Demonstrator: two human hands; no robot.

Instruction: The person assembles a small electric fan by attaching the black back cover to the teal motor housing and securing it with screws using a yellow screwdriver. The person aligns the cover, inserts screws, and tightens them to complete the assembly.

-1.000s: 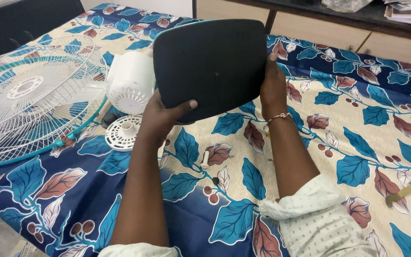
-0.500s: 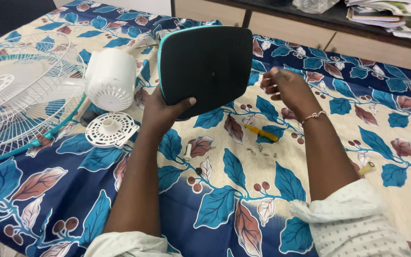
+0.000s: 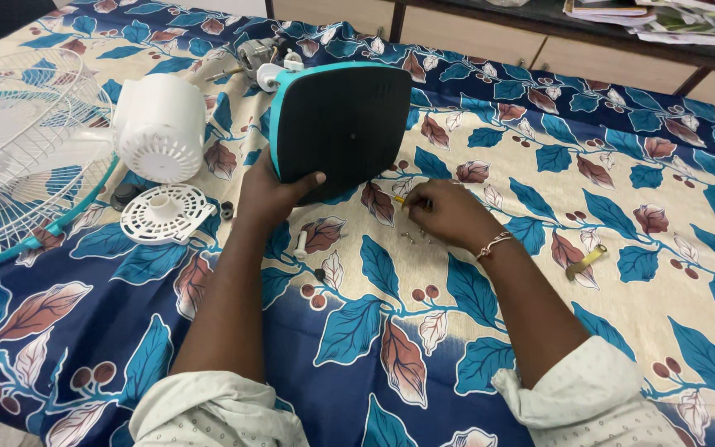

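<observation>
My left hand (image 3: 271, 194) grips the lower left edge of a black fan base with a teal rim (image 3: 341, 124) and holds it upright above the leaf-print cloth (image 3: 539, 199). My right hand (image 3: 444, 211) rests low on the cloth just right of the base. Its fingers are curled over a yellow screwdriver (image 3: 397, 199), of which only one end shows. Several small screws (image 3: 411, 238) lie loose beside that hand.
A white fan grille with a teal ring (image 3: 10, 157) lies at far left, next to a white motor housing (image 3: 159, 128) and a round vented cover (image 3: 163, 213). A white peg (image 3: 300, 242), a brass bracket (image 3: 585, 262) and motor parts (image 3: 262, 54) lie about.
My right hand let go of the base, dropped to the cloth and closed over the yellow screwdriver. The left hand alone now holds the base, which is turned slightly. The view shifted right.
</observation>
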